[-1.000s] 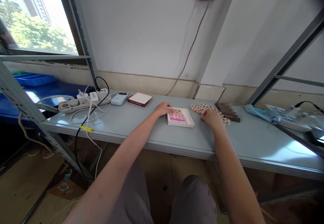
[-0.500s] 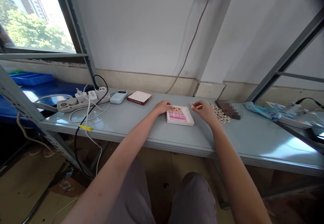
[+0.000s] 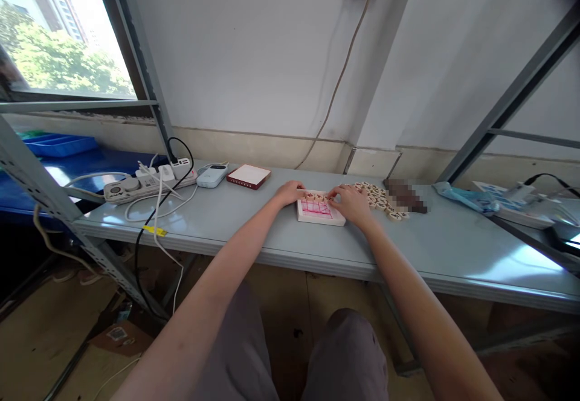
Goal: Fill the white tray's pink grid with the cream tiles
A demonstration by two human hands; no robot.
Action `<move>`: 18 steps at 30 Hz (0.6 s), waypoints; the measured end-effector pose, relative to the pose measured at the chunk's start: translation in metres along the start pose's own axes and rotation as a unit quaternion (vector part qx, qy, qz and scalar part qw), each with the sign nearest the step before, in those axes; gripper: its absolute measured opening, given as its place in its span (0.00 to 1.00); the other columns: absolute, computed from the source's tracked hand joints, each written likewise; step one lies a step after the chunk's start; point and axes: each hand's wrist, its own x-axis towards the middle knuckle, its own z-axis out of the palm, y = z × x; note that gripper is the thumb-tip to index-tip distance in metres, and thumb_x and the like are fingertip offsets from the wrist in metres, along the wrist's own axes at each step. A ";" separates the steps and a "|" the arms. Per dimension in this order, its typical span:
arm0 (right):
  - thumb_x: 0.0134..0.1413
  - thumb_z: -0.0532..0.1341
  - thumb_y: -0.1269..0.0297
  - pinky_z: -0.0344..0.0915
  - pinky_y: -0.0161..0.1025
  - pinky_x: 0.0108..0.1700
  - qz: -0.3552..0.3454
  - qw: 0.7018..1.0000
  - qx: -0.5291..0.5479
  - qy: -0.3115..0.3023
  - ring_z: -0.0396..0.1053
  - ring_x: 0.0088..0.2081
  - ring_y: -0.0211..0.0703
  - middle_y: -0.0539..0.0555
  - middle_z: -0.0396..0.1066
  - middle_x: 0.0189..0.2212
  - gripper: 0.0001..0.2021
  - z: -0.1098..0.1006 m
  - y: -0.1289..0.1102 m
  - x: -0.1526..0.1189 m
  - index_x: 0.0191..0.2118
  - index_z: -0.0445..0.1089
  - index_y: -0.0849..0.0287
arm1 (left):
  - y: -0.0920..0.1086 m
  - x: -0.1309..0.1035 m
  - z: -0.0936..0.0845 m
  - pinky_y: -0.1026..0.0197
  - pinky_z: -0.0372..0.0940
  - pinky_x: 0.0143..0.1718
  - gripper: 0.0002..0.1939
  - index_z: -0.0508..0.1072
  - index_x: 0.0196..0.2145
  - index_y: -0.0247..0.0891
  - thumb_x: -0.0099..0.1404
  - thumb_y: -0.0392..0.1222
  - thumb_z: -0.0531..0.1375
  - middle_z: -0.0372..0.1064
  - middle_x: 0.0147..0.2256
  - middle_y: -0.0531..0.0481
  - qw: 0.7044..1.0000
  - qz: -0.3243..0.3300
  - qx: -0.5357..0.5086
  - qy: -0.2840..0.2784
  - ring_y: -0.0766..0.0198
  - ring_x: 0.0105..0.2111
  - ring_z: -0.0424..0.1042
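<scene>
A shallow white box (image 3: 321, 220) with pink lines on its bottom lies on the grey table. Several round wooden pieces (image 3: 316, 196) form a row along its far side. My left hand (image 3: 290, 192) is at the box's far left corner, its fingers closed round the edge there; its fingertips are partly hidden. Over the far right part of the box, my right hand (image 3: 348, 200) pinches a round piece at the end of the row. Just right of that hand, many loose round pieces (image 3: 378, 197) with dark characters are spread on the table.
A dark red-edged box lid (image 3: 249, 176), a pale blue power bank (image 3: 212, 176) and a power strip (image 3: 122, 189) with cables lie to the left. Right of the pieces is a blurred dark object (image 3: 408, 197), then a blue plastic bag (image 3: 466, 198). Metal shelf posts stand at both sides.
My right hand has moved left from the loose pieces to the box's far right part. The row in the box shows more pieces. My left hand has stayed at the corner.
</scene>
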 end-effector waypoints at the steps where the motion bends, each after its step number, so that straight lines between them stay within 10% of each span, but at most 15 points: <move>1: 0.51 0.54 0.61 0.48 0.47 0.44 0.001 1.000 -0.002 -0.002 0.62 0.44 0.50 0.54 0.70 0.37 0.09 0.000 0.000 0.000 0.33 0.71 0.55 | 0.000 0.000 0.000 0.62 0.61 0.43 0.17 0.71 0.41 0.37 0.56 0.48 0.55 0.70 0.44 0.47 1.000 -0.002 0.003 0.000 0.59 0.42 0.67; 18: 0.54 0.51 0.62 0.50 0.46 0.42 0.049 0.997 -0.015 0.060 0.60 0.43 0.51 0.57 0.70 0.39 0.14 -0.001 0.002 -0.001 0.34 0.74 0.56 | 0.010 -0.006 -0.004 0.60 0.61 0.41 0.18 0.72 0.39 0.39 0.56 0.52 0.56 0.70 0.43 0.48 1.000 -0.022 0.022 0.001 0.57 0.42 0.67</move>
